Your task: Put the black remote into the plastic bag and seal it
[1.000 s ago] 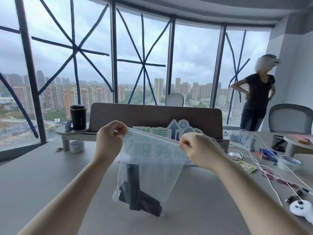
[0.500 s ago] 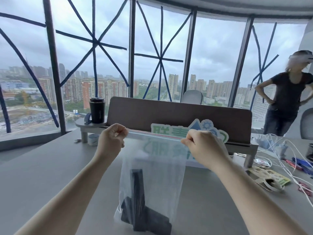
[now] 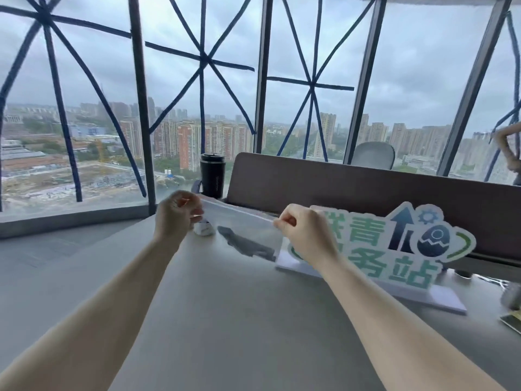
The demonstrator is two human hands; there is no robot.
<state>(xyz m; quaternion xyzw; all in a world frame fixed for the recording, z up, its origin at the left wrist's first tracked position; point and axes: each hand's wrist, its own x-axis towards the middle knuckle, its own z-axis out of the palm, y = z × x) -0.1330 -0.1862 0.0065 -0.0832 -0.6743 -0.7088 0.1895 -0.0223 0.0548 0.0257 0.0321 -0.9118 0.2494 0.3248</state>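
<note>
A clear plastic bag [image 3: 248, 224] is stretched between my two hands above the grey desk, swung forward and away from me. My left hand [image 3: 177, 214] pinches its top left corner. My right hand [image 3: 303, 231] pinches the top edge further right. Inside the bag a blurred black remote [image 3: 245, 244] shows as a dark slanted shape. The bag's lower end is hard to make out.
A green and white sign on a white base [image 3: 394, 249] stands just right of my right hand. A dark partition panel [image 3: 338, 187] runs behind it, with a black cup [image 3: 212, 176] at its left end. A tape roll [image 3: 204, 228] sits behind the bag. A person's arm [image 3: 507, 150] shows at the far right.
The bag with the remote has swung up and forward from hanging straight down. My view has turned left and both hands have reached further out.
</note>
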